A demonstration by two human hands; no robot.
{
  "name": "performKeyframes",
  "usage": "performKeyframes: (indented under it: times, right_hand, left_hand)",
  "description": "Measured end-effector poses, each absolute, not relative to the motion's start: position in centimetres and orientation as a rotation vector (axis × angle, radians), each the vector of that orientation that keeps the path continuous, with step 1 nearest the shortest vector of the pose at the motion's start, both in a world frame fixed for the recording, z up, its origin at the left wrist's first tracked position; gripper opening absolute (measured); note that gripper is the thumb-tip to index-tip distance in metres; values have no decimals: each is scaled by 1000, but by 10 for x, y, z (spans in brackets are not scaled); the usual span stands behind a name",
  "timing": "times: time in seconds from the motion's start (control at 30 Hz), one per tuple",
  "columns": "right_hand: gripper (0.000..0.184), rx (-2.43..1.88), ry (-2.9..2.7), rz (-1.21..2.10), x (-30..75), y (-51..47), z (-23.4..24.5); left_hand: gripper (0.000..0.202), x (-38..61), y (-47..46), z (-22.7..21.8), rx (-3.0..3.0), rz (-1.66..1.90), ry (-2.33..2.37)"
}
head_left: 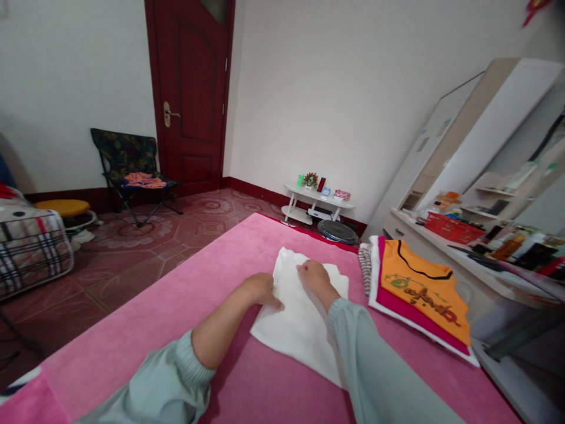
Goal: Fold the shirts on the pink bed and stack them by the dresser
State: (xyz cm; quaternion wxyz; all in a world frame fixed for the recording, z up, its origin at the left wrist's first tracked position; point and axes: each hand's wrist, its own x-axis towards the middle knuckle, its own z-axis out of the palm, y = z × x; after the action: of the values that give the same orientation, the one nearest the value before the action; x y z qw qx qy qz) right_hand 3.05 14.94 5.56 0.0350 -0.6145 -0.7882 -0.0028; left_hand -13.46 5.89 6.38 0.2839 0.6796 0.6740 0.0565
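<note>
A white shirt (295, 330), folded into a rough rectangle, lies on the pink bedspread (212, 265). At its left edge my left hand (262, 290) is closed, with the thumb over the cloth and the other fingers mostly hidden. My right hand (314, 275) rests on the upper part of the shirt, its fingers curled and pinching the fabric. To the right sits a stack of folded clothes, with an orange shirt (419, 288) on top and a magenta garment (397, 315) under it. White and striped pieces show at the stack's left side.
Right of the bed stands a dresser (399, 227) with a red basket (454, 228) and bottles. Beyond the bed are a small white table (320, 197) and a round dark object (338, 231). A folding chair (128, 156) and a yellow stool (64, 207) stand left, near a red door (194, 88).
</note>
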Motion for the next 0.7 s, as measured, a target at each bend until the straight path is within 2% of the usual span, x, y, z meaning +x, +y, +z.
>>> performKeyframes:
  times: [0.07, 0.13, 0.23, 0.37, 0.43, 0.53, 0.6, 0.7]
  right_hand:
    - [58, -1868, -2477, 81, 15, 152, 58]
    - [66, -1857, -2518, 188, 2, 154, 60]
    - [54, -1798, -2420, 357, -10, 154, 60]
    - [35, -1731, -2219, 378, -9, 153, 62]
    - [28, -1690, -2163, 374, -1, 154, 69]
    - [20, -1582, -2048, 402, 14, 159, 90]
    - [27, -1495, -1957, 434, 23, 164, 111]
    - [29, -1240, -1636, 686, 37, 164, 145]
  left_hand:
    - [44, -134, 59, 61, 1826, 165, 1388]
    - [48, -127, 57, 59, 1771, 146, 1173]
    - [45, -111, 51, 62, 1749, 56, 1212]
    - [33, -102, 42, 79, 1948, 106, 1320]
    - [21, -105, 38, 94, 1995, 270, 1300]
    - [5, -113, 28, 123, 2069, 704, 1299]
    - [6, -115, 18, 144, 2088, 1008, 1321]
    - [11, -111, -2, 169, 2103, 1319, 1320]
